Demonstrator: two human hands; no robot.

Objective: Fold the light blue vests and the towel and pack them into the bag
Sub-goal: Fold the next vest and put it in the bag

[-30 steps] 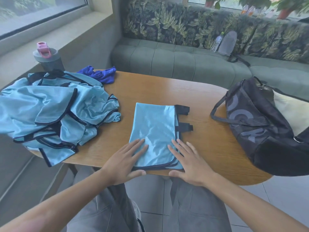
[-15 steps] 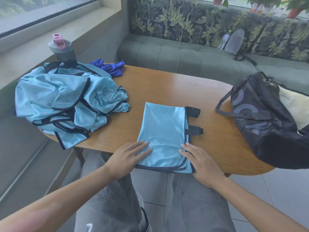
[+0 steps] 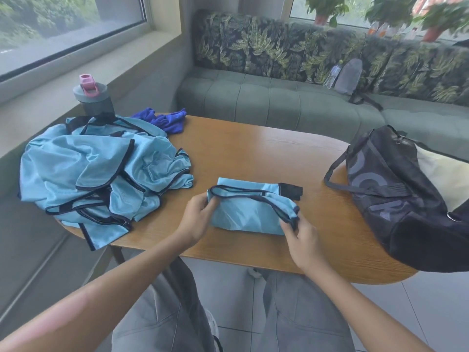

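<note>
- Your left hand pinches the near-left corner of the folded vest, and your right hand pinches its trimmed edge at the right; both are closed on cloth, with the near edge lifted and turned over toward the far side
- The vest lies at the middle of the table, well apart from the bag, which sits open at the right end
- The fabric looks slick, so if one pinch lets go before the other, the fold will likely skew and the layers slide apart
- The black tabs stick out at the far right; they may splay out of the bundle when you lift it
- The pile of unfolded vests overhangs the table's left edge, and a tug or nudge could send it to the floor
- The blue towel lies crumpled behind that pile, beside the shaker bottle, easy to knock when you reach for it
</note>
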